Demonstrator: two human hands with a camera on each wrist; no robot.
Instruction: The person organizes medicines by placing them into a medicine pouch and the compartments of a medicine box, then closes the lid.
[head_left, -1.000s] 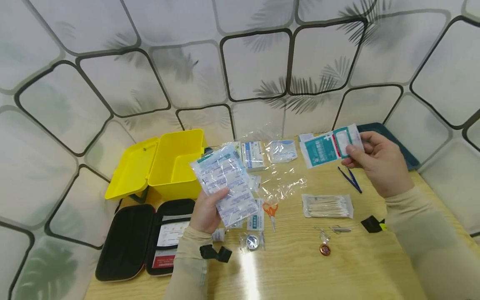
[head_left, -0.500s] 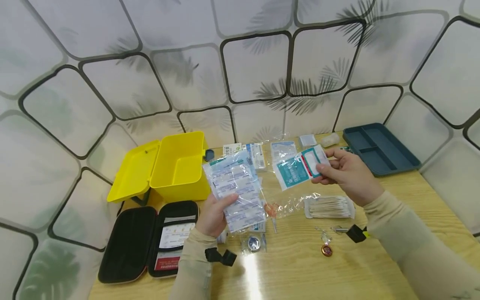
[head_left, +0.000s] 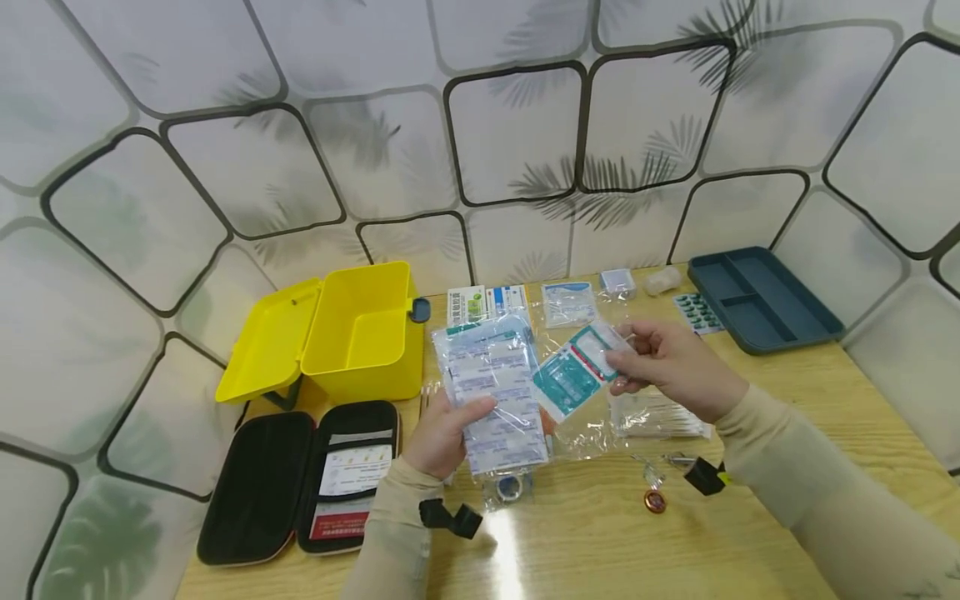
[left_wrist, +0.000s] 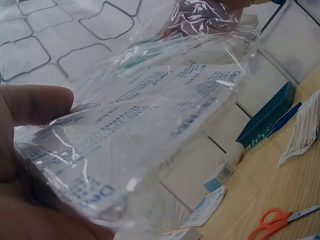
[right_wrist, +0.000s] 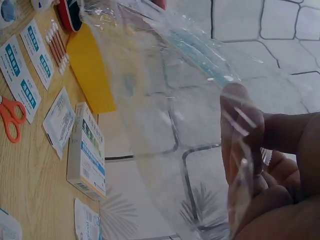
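Note:
My left hand grips a clear plastic bag by its lower left part, thumb on top. Inside the bag lie white wrapped adhesive bandages with blue print and a teal-edged packet. My right hand pinches a teal and white dressing packet with a red stripe by its right end. The packet slants down to the left, its low end at the right edge of the bag; I cannot tell if it is inside. In the right wrist view, clear plastic film covers part of the right fingers.
At left stand an open yellow box and an open black zip case. Medicine boxes, a mask packet and a blue-grey tray line the back. Cotton swabs, orange scissors and a tape roll lie around the hands.
My right hand has brought the dressing packet left and down from the far right, beside the bag. My left hand has shifted right with the bag. The tray has come into full view.

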